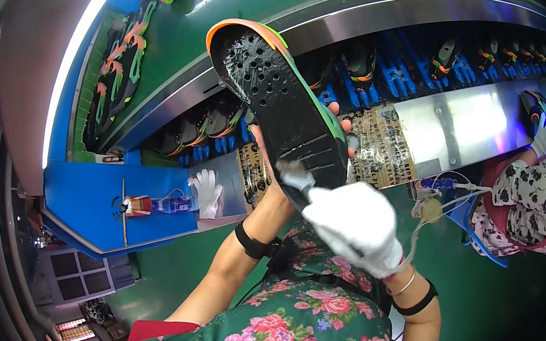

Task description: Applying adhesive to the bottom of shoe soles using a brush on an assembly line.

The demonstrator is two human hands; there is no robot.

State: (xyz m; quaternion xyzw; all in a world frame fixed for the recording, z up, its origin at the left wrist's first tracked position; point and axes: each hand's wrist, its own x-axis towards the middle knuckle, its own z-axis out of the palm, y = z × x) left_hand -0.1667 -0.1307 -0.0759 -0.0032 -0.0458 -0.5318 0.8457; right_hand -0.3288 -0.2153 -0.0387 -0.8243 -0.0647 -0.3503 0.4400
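Note:
My bare left hand (pixel 272 197) holds a shoe sole (pixel 274 112) from underneath. Its thumb lies along one side and the fingertips wrap the other. The sole is tilted up, inner face toward me: black, with small round holes at the far end and an orange and green rim. A wet gloss covers much of that black face. In a white glove, my right hand (pixel 355 226) is closed round a small brush (pixel 297 176). The bristles touch the sole near its closer end. The glove hides most of the brush's handle.
Shoes (pixel 360 61) stand on blue racks below a metal ledge (pixel 347 25). Brown taped cardboard (pixel 383 147) covers part of the bench. A blue table (pixel 86 198) at left bears a bottle (pixel 175 204) and a red container (pixel 137 206); beside it lies a white glove (pixel 207 191). A co-worker (pixel 531 198) handles a shoe at right.

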